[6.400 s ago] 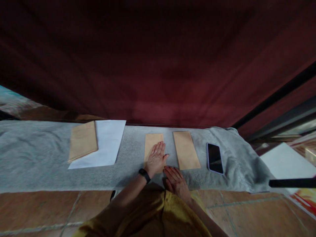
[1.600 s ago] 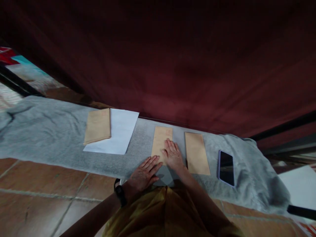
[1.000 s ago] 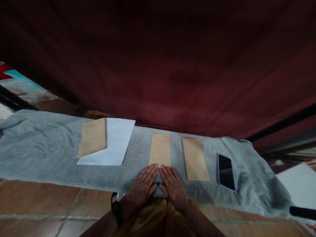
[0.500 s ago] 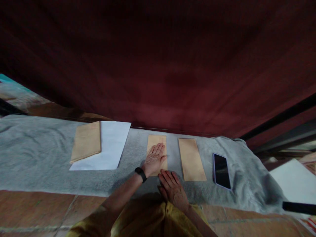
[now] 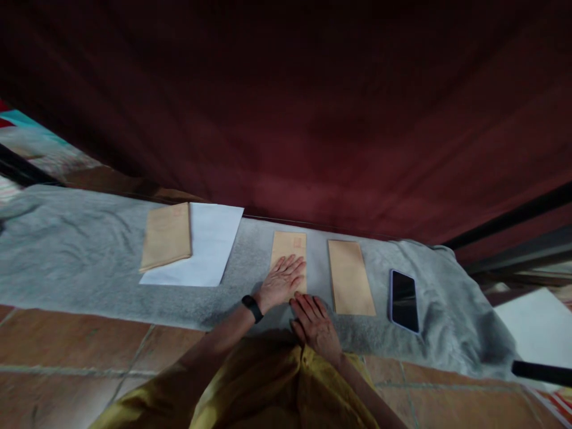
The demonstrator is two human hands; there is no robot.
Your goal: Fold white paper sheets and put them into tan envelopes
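A tan paper envelope with small reddish print near its top right lies on a grey cloth. Flat across its middle rests my left hand, fingers stretched out, a black band on the wrist. My right hand lies palm down at the envelope's lower edge, its fingers extended and its fingertips touching or very near the paper. The envelope's lower part is mostly hidden by both hands. To the right is a second tan envelope, perhaps a stack, untouched.
Further left, a folded tan paper bundle overlaps a white sheet. A phone lies at the right on the grey cloth. A dark red drape hangs behind. White paper is at far right.
My left hand has slid down the envelope, uncovering the reddish print at its top. The right hand stays at the lower edge. The view has tilted slightly.
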